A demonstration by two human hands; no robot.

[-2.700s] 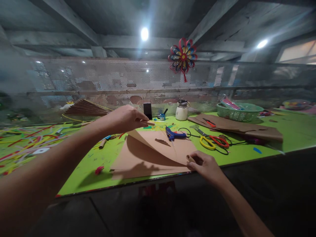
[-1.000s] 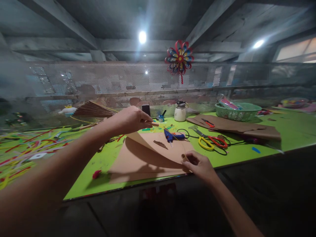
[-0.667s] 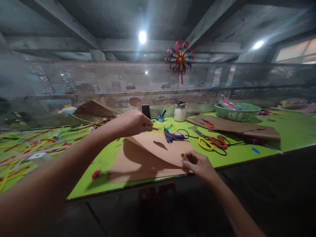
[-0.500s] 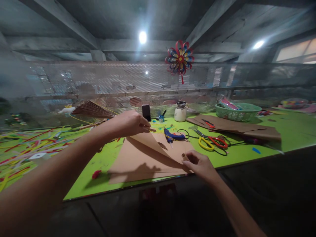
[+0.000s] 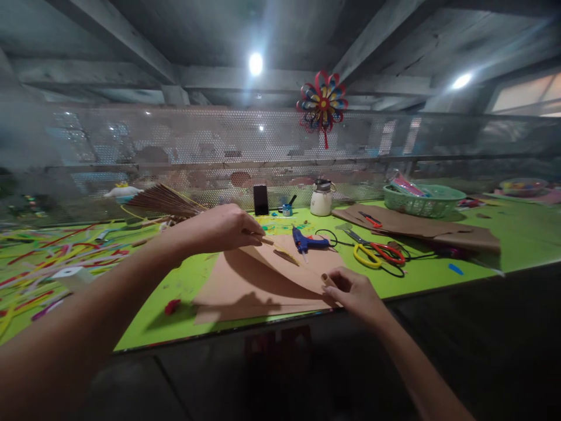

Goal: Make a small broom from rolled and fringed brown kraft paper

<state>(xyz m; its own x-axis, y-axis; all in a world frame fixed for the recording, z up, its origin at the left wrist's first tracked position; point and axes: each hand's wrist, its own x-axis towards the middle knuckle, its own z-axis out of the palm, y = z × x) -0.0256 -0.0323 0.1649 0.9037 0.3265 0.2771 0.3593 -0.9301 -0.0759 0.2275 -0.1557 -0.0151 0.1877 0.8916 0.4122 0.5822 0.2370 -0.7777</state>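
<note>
A brown paper sheet [image 5: 258, 286] lies on the green table, its far side raised in a curve. At the upper edge, my left hand [image 5: 225, 228] is closed in a pinch on the curled paper. My right hand [image 5: 353, 289] grips the rolled end [image 5: 326, 279] of the sheet between thumb and fingers, low at the right. Between the hands a small pleated brown piece [image 5: 287, 256] shows just past the raised edge. A blue glue gun [image 5: 311, 242] lies behind the paper, apart from both hands.
Scissors [image 5: 377, 256] with yellow and red handles and a cord lie right of the glue gun. Beyond are brown paper sheets [image 5: 421, 228], a green basket [image 5: 425, 202], a white jar [image 5: 321, 202] and a phone [image 5: 260, 200]. Colourful strips [image 5: 56, 257] cover the left side.
My left hand has lowered slightly, and the raised paper edge has dropped with it, showing more of the pleated piece. My right hand has stayed almost in place on the rolled end.
</note>
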